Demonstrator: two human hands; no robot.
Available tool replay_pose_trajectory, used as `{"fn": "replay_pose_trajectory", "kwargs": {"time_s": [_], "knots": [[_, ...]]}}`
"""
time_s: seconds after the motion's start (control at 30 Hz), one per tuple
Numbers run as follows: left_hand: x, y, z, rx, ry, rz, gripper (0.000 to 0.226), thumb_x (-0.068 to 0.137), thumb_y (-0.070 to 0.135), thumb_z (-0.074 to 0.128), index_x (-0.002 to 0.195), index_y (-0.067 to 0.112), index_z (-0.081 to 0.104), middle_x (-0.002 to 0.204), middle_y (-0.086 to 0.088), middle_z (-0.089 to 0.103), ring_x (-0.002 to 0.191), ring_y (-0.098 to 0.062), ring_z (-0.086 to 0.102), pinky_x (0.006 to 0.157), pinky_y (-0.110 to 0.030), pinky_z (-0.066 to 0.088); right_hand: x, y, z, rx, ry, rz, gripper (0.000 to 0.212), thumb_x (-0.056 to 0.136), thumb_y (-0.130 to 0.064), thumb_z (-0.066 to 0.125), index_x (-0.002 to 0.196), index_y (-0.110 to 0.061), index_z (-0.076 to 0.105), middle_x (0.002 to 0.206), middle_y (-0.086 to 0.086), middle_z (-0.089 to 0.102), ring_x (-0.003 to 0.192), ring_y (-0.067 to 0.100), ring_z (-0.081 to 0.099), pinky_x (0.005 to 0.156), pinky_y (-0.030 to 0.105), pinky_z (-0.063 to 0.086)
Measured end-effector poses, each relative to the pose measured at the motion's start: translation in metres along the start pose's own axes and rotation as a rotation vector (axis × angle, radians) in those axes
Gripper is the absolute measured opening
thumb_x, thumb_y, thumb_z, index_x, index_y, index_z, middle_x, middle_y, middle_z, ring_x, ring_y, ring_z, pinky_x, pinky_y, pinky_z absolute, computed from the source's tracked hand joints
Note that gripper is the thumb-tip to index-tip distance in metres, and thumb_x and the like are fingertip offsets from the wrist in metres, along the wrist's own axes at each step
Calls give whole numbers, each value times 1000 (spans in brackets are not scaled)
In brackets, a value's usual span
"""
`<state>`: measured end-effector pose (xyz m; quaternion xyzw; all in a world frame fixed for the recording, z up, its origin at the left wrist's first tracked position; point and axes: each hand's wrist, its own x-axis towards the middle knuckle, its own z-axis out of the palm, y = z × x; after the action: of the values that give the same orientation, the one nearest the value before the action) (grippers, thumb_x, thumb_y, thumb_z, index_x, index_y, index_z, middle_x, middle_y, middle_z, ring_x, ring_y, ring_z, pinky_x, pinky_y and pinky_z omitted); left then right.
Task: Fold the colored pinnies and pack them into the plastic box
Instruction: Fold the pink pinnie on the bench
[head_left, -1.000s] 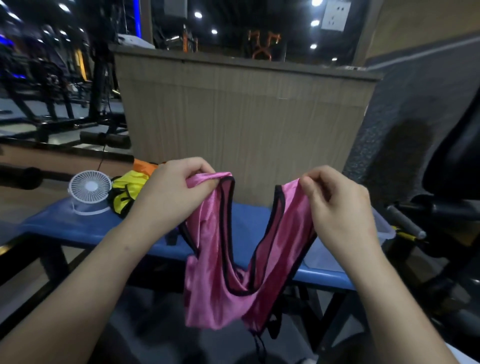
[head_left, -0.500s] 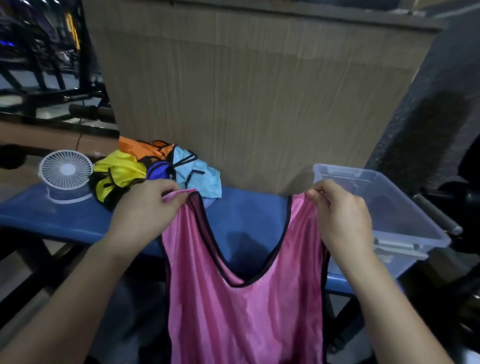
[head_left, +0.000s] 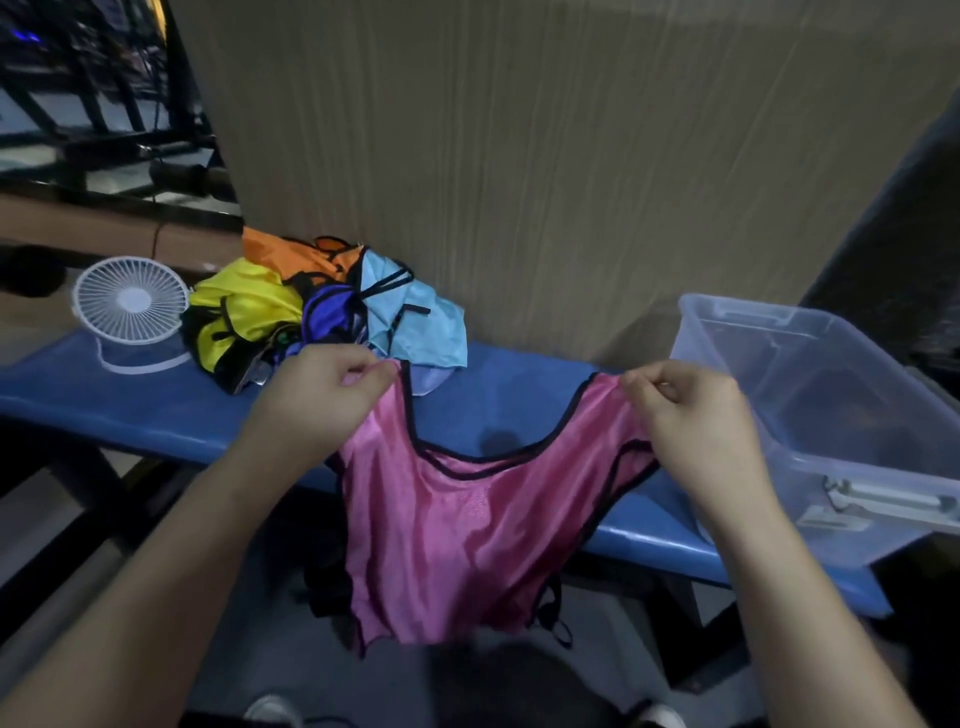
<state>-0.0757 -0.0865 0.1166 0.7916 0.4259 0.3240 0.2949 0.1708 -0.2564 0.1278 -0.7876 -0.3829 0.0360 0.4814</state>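
Spreading the pink pinny (head_left: 467, 519) flat for its first fold: pinching one shoulder strap in the left hand (head_left: 322, 400) and the other in the right hand (head_left: 691, 415), fingers clenched on fabric, body draping over the near edge of the blue surface (head_left: 130, 410). Probably needing next: laying it down, folding in half, with the plastic box (head_left: 831, 415) waiting at right and the unfolded pile (head_left: 311, 306) behind.

Pink black-trimmed pinny (head_left: 457, 525), blue bench (head_left: 156, 405), white fan (head_left: 130, 301).
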Motion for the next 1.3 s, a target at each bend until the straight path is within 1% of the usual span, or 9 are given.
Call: {"fn": "replay_pose_trajectory", "kwargs": {"time_s": [0.1, 0.3, 0.4, 0.57, 0.83, 0.97, 1.03, 1.2, 1.3], "knots": [[-1, 1, 2, -46, -8, -25, 36, 95, 35, 63, 71, 8, 64, 48, 3, 42, 47, -10, 39, 60, -33, 36, -4, 1, 5, 123, -53, 39, 18, 92, -21, 64, 78, -23, 75, 70, -3, 73, 70, 12, 67, 72, 39, 55], [-15, 16, 7, -79, -20, -22, 34, 93, 31, 63, 66, 12, 62, 45, 5, 35, 45, -8, 33, 57, -31, 31, -22, -15, 10, 345, -143, 131, 23, 97, -11, 60, 78, -13, 73, 57, 4, 65, 48, 11, 57, 46, 22, 45], [-21, 22, 13, -99, -40, -34, 41, 94, 32, 63, 56, 20, 54, 45, 7, 33, 44, -9, 31, 55, -30, 29, -29, -22, 15, 414, -207, 163, 20, 97, -9, 59, 84, -6, 73, 62, 21, 64, 50, 21, 59, 46, 28, 50], [-26, 29, 23, -127, -38, -48, 41, 94, 32, 63, 57, 16, 52, 40, 7, 34, 42, -9, 34, 56, -30, 31, -41, -30, 26, 476, -304, 176, 21, 99, -7, 56, 86, 0, 71, 54, 13, 63, 42, 22, 59, 42, 30, 52], [-35, 37, 38, -198, -124, 22, 30, 96, 32, 64, 70, 16, 69, 40, 13, 46, 42, 0, 42, 52, -17, 32, -60, -44, 47, 550, -439, 187, 20, 99, -24, 61, 97, -5, 69, 67, 24, 69, 50, 32, 65, 51, 36, 57], [-39, 42, 37, -195, -188, 84, 19, 96, 28, 64, 83, 21, 76, 63, 15, 70, 61, 7, 62, 62, -9, 42, -63, -44, 51, 517, -442, 174, 19, 100, -27, 60, 107, -11, 66, 68, 22, 70, 56, 37, 68, 61, 52, 61], [-41, 44, 36, -167, -213, 113, 19, 96, 30, 63, 84, 24, 76, 68, 18, 70, 68, 9, 63, 65, -7, 41, -64, -45, 52, 518, -429, 174, 17, 101, -21, 59, 113, -11, 63, 68, 18, 70, 55, 34, 68, 62, 54, 61], [-47, 47, 34, -122, -360, 254, 41, 95, 55, 46, 90, 24, 72, 75, 6, 69, 75, -8, 65, 76, -40, 50, -67, -48, 50, 551, -444, 203, 44, 99, -5, 49, 141, -17, 44, 67, 11, 71, 57, 27, 70, 60, 42, 60], [-46, 46, 28, -135, -509, 291, 46, 86, 64, 53, 114, 32, 70, 97, 11, 74, 96, -4, 68, 90, -38, 52, -66, -48, 45, 574, -456, 213, 49, 98, 0, 43, 142, -19, 43, 76, 16, 74, 64, 32, 73, 69, 47, 62]]}}
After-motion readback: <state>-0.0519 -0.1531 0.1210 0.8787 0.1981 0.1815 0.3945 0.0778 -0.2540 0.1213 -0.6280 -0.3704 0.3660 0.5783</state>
